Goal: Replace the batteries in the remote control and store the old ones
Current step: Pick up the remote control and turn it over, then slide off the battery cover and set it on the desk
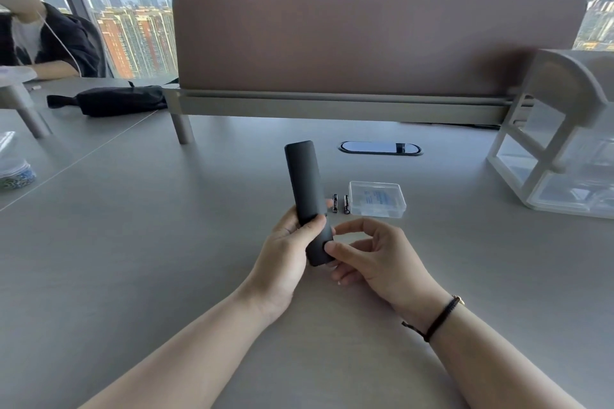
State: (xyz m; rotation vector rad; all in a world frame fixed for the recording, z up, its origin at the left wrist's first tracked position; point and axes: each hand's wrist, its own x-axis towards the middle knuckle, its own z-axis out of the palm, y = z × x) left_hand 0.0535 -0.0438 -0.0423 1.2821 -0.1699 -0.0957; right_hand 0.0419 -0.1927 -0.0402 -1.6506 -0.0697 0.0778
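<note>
- Holding the black remote control (304, 191) back-up in my left hand (285, 252) — grip wrapped round it, steadying it above the table (133, 276).
- My right hand (368, 252) pinches its lower end, likely to slide the cover.
- Two AAA batteries (340, 203) wait beside the clear plastic case (378, 198).

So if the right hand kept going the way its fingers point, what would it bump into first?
The right hand points left, and its thumb already touches the near end of the remote. So it would meet the remote at once, then probably the left hand gripping it.

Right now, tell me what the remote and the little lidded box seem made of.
Remote: probably matte black plastic; its surface is dull, with no glare. Box: clear, glossy hard plastic, likely; the table and a bluish label show through it.
</note>
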